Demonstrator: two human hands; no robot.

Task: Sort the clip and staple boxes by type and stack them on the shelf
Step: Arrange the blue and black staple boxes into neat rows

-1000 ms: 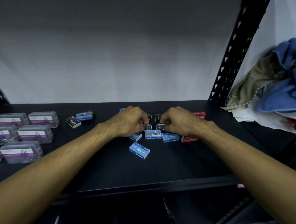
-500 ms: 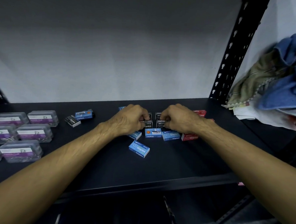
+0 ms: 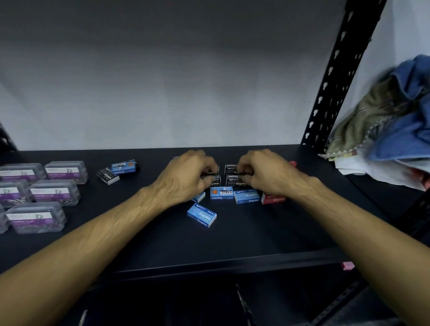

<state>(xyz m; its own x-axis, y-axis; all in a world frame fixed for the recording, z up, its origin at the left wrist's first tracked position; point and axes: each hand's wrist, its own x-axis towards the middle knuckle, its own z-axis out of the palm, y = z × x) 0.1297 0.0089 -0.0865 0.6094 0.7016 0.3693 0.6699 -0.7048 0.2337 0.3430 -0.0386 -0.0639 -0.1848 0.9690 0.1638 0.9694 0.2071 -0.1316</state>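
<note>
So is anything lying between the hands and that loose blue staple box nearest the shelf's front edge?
Nothing visible. The loose blue staple box lies alone on bare shelf, just in front of the left hand; the right hand is farther off.

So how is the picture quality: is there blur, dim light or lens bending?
Head view: light is dim, the dark shelf swallows detail; the cloth pile at right is smeared; the wide lens bends the upright post; labels on the blue box stay readable.
</note>
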